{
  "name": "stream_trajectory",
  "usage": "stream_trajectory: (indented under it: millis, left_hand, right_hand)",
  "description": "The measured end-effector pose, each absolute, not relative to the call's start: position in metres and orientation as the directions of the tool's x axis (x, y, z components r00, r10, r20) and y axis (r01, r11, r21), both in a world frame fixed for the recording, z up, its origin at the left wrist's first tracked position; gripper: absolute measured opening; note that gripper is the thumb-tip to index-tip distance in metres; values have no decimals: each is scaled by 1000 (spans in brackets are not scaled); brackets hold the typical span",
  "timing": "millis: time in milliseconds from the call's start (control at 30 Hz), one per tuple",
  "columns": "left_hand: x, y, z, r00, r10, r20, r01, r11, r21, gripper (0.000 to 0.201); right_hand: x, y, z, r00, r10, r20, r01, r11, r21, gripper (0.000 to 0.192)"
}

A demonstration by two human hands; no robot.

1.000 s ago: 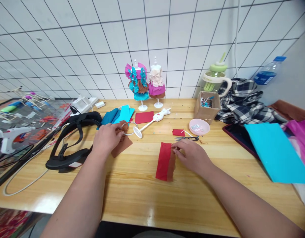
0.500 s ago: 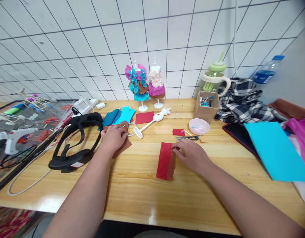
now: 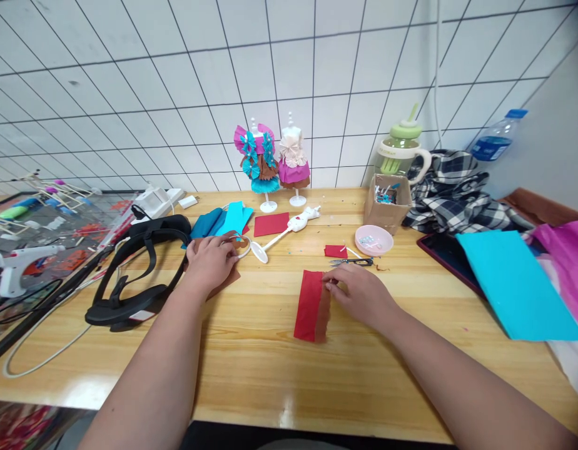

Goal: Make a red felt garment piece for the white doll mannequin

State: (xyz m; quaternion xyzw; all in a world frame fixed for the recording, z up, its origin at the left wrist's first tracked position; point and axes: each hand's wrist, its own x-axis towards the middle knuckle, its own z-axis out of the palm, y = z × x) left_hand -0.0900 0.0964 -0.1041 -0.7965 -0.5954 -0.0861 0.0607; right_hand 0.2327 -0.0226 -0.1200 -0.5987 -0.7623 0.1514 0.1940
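Mostly hidden under the left hand (image 3: 209,261): a brown paper piece (image 3: 222,285), only its lower right corner peeking out just left of frame centre. Fingertips curled down out of sight, so cannot tell whether pinching the sheet or merely pressing it flat; palm down, forearm running in from the bottom left. Just right of those knuckles, a white wire ring (image 3: 242,245) joined to a toppled white mannequin stand (image 3: 282,230).

Right hand (image 3: 361,295) lying palm down right of centre, fingers pressed together onto the right edge of a red paper strip (image 3: 309,304), a brown layer showing along that same edge; how far the brown runs beneath, hidden. Forearm entering from the bottom right corner.

Small scissors (image 3: 352,262) just above that hand, thin and hard to make out. Cut off at the right edge: teal sheet (image 3: 514,281) and magenta sheet (image 3: 563,250). Bottle (image 3: 495,135) label at upper right too blurred to read; faint lettering on the green-lidded cup (image 3: 401,153) likewise unreadable. Black headset (image 3: 139,265) at left, on the wooden table (image 3: 270,381).
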Motion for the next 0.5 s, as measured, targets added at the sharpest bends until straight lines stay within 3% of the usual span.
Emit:
stream_trajectory:
  millis: [100, 200, 300, 500]
  left_hand:
    - [-87, 100, -100, 171, 935, 311, 963, -226, 150, 15]
    - [-81, 99, -94, -25, 880, 475, 893, -194, 406, 15]
    - [-72, 91, -90, -161, 794, 586, 706, -322, 631, 16]
    - [-39, 63, -91, -126, 762, 636, 501, -504, 703, 17]
  right_hand:
    - [234, -22, -120, -205, 973, 109, 859, 232, -456, 18]
    - [235, -22, -120, -223, 967, 120, 865, 254, -432, 18]
    - [232, -25, -120, -275, 956, 104, 868, 294, -400, 17]
    - [229, -27, -121, -333, 938, 100, 849, 344, -402, 17]
